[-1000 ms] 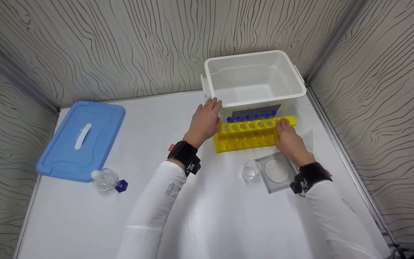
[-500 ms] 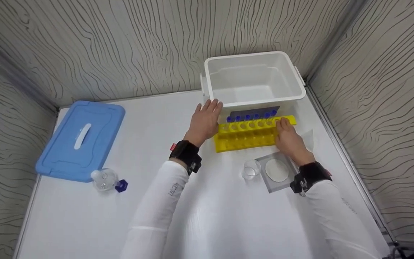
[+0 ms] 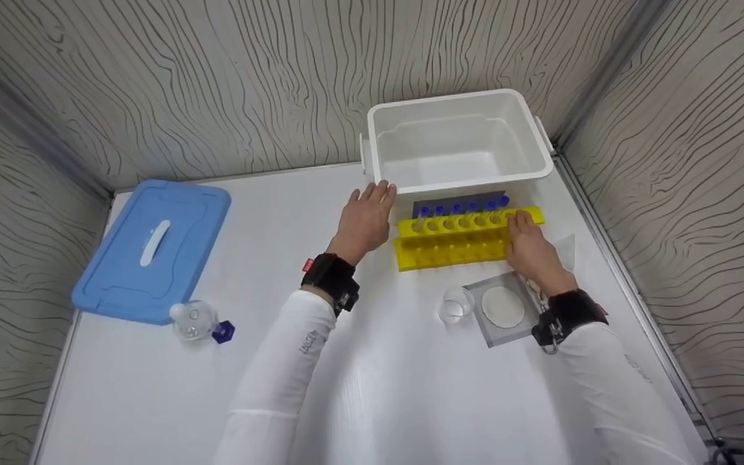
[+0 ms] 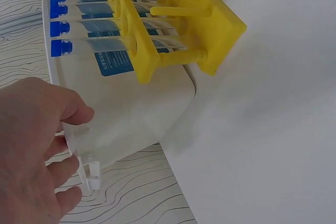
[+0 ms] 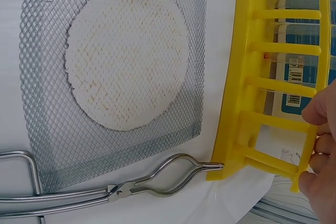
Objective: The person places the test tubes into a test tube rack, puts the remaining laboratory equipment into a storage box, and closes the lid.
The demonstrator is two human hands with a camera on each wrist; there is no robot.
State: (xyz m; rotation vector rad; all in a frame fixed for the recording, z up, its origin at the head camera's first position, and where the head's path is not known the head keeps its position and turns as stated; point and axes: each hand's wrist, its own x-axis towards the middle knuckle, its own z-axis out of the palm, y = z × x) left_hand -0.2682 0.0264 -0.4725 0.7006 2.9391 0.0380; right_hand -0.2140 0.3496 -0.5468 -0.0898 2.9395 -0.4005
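Note:
A yellow test tube rack (image 3: 456, 258) stands at the front of a white bin (image 3: 469, 183). Several clear tubes with blue caps (image 3: 456, 209) sit in it. At the rack's right end, my right hand (image 3: 533, 254) pinches the top plate; thumb and fingers also show there in the right wrist view. My left hand (image 3: 364, 219) lies at the bin's front left corner, fingertips at the rim, fingers extended. In the left wrist view its thumb is beside the bin's outer wall, with a gap to the rack.
Close to the right forearm lie a wire gauze (image 5: 47, 103) with a white round centre, metal crucible tongs (image 5: 123, 191) and a clear funnel (image 3: 566, 250). A glass beaker (image 3: 456, 307) stands left of the gauze. Far left: a blue lid (image 3: 123, 271) and clear glassware (image 3: 194, 321).
The rack has shifted slightly right together with my right hand, and its left end no longer meets my left hand. The left hand stays by the bin corner.

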